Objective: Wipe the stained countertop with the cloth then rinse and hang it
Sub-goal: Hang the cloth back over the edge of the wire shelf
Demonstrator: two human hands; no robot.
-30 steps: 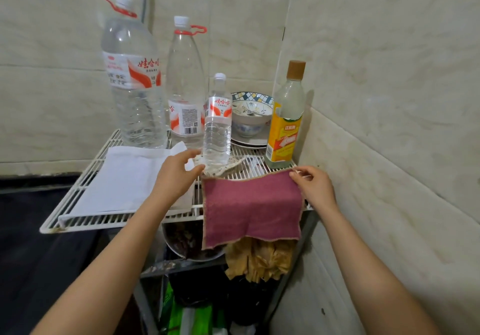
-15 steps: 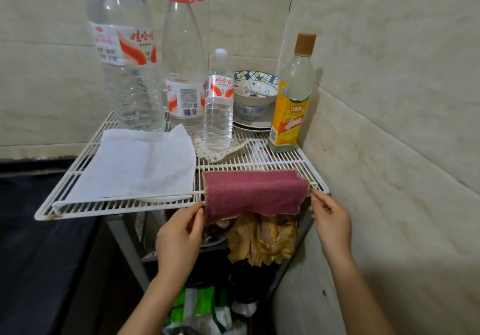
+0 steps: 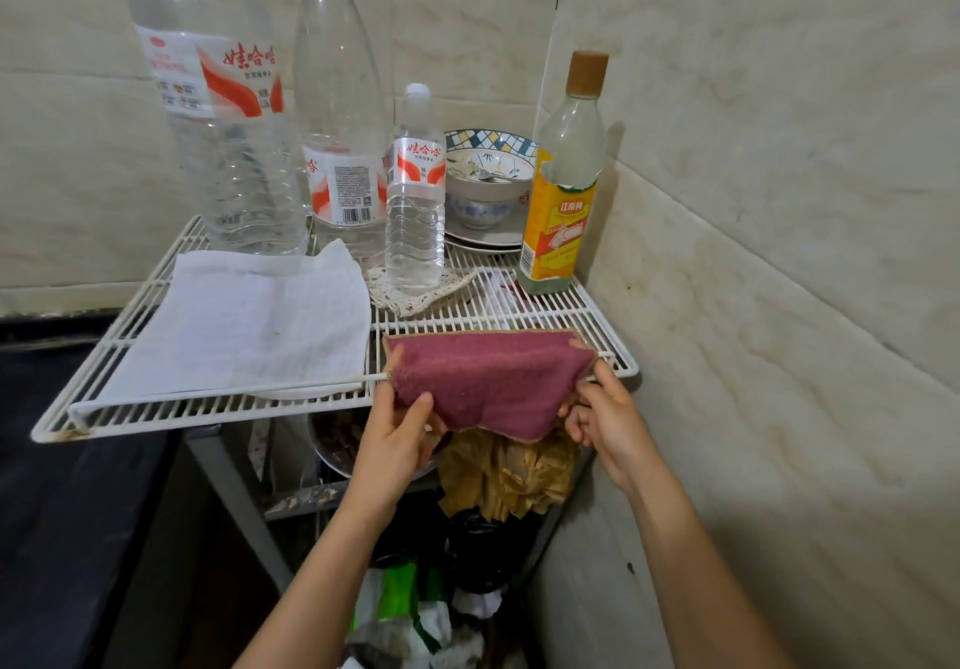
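Corner: beige tiled walls, with a white wire rack point(image 3: 156, 411) across the middle of the frame. Water bottles point(image 3: 415, 201) stand along its back.
Cloth: our maroon cloth point(image 3: 488, 382) is draped over the rack's front rail at lower centre, part lying on the wires and part hanging down.
Left hand point(image 3: 400, 440): fingers curled, thumb pinching the cloth's hanging left corner.
Right hand point(image 3: 608, 419): fingers pinching the cloth's right edge just under the rail.
Stage: looks like we're on the hanging bit, just squaring it up.
Could go wrong: if we tug the hanging side too hard, the cloth probably slides off onto the bags point(image 3: 410, 611) underneath. The white towel point(image 3: 244, 325) sits just beside it, so a sideways pull might drag that too. Leaning on the rail could wobble the bottles.
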